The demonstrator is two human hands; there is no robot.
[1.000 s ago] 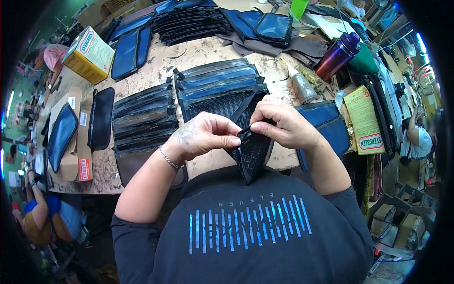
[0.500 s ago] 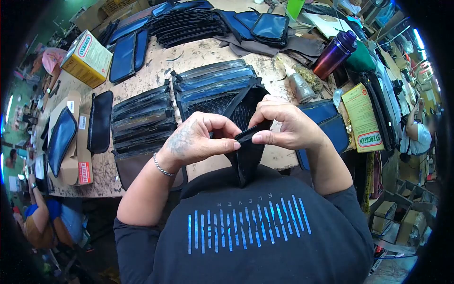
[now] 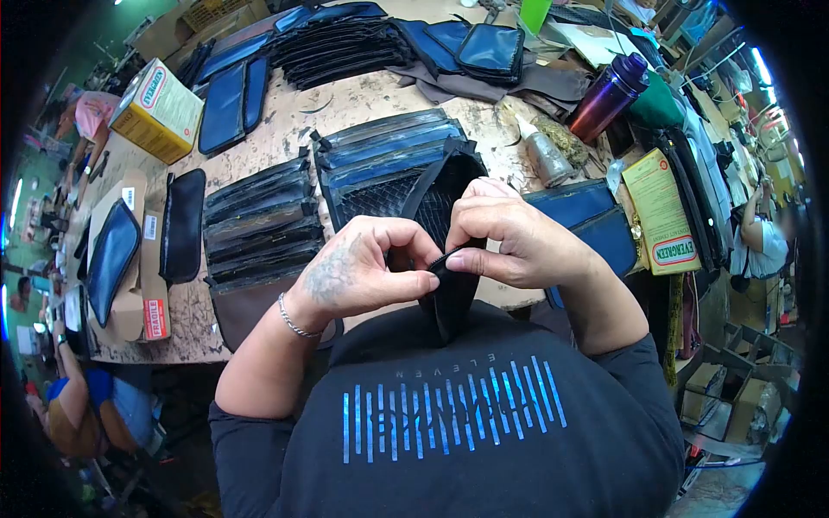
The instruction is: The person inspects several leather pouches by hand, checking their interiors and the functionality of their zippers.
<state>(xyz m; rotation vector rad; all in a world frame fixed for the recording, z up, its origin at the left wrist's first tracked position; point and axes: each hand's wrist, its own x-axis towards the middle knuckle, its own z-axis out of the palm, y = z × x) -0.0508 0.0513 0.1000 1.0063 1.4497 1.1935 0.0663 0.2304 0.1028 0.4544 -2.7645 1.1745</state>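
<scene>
A black piece [image 3: 446, 306] with a crosshatched panel is held up in front of the black shirt [image 3: 449, 432], its lower end reaching down to the shirt front. The edge of the piece is pinched between thumb and bent forefinger by both the left hand [image 3: 358, 263] and the right hand [image 3: 505, 233]; each grip is closed on the material, and the two thumb tips are brought close together. With the piece taken as the centre of the dial and twelve pointing away from the body, layered blue-and-black strips [image 3: 393, 151] are laid out on the tabletop [image 3: 289, 112] towards eleven, and darker strips [image 3: 263, 220] between nine and ten. A pile of black pieces [image 3: 341, 52] is stacked farther out at eleven. A yellow-and-white can [image 3: 160, 112] is stood at ten, and a yellow can [image 3: 663, 211] is seen between two and three, near flat blue pieces [image 3: 591, 224]. Towards half past one, a cone-tipped bottle [image 3: 546, 155] is placed, with a purple-and-red bottle [image 3: 609, 99] farther out. A silver bracelet [image 3: 298, 319] is worn on the left wrist.
</scene>
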